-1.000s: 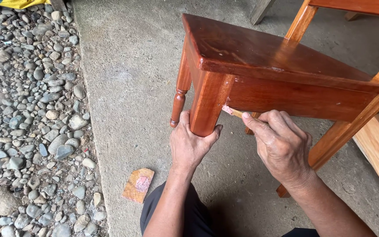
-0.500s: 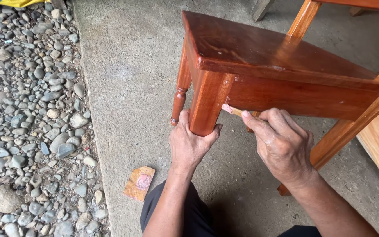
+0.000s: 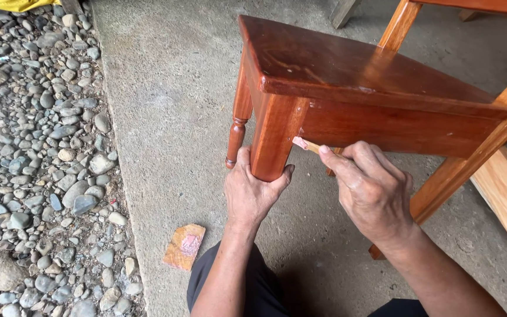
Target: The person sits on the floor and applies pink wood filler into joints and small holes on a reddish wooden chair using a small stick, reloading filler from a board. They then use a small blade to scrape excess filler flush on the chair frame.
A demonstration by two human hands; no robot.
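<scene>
No packages, labels, signs or screens are in view.

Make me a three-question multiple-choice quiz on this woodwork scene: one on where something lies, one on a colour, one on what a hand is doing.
1. Where does the small wood scrap lie?
A. on the concrete floor, beside the left forearm
B. on the tabletop
C. among the pebbles

2. What colour is the table?
A. white
B. glossy reddish brown
C. green

3. What is the left hand doing?
A. resting flat on the floor
B. holding a hammer
C. wrapped around the foot of the table leg

Answers: 1 A, the scrap sits on bare concrete. 2 B, the varnished wood shines red-brown. 3 C, its fingers grip the leg while the right hand presses a thin stick to the joint.
</scene>
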